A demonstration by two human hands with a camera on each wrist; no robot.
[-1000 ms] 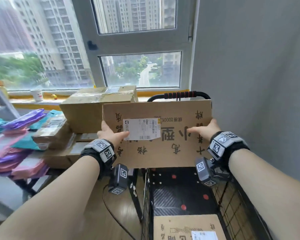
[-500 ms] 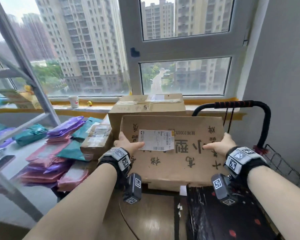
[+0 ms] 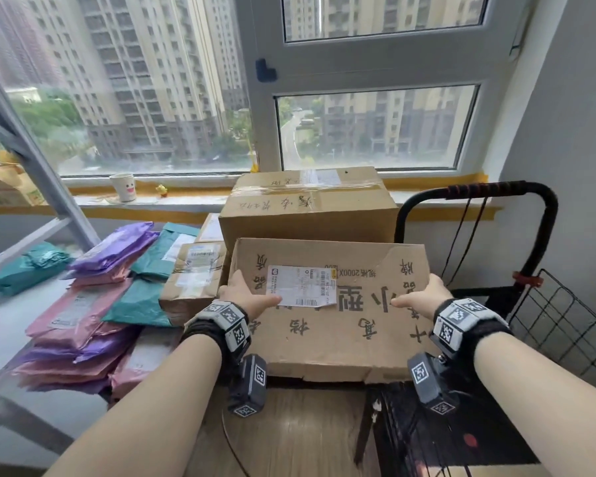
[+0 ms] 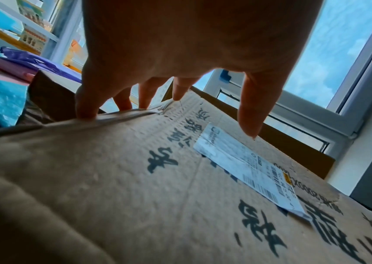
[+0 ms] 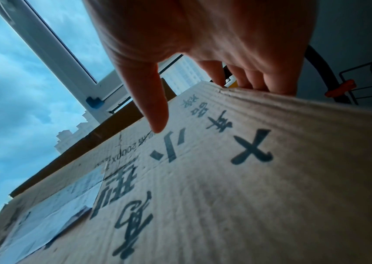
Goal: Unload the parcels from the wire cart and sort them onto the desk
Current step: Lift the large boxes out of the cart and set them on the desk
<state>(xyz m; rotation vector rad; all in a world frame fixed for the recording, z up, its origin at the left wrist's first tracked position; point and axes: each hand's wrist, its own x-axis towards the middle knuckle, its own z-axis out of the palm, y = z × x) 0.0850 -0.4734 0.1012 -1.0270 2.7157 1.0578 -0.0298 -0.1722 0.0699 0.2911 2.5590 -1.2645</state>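
Flat cardboard parcel (image 3: 327, 315) held above near bench edge, in front of taped box (image 3: 307, 204), right of stacked mailers (image 3: 93, 304); wire cart (image 3: 561, 325) at right. Left hand (image 3: 245, 297) and right hand (image 3: 418, 299) clasp opposite short ends: thumbs on printed top, fingers (image 4: 85, 100) curled over edges. Looks stiff, light, corners dented. Best held at ends, clear of peeling label (image 3: 301, 285).
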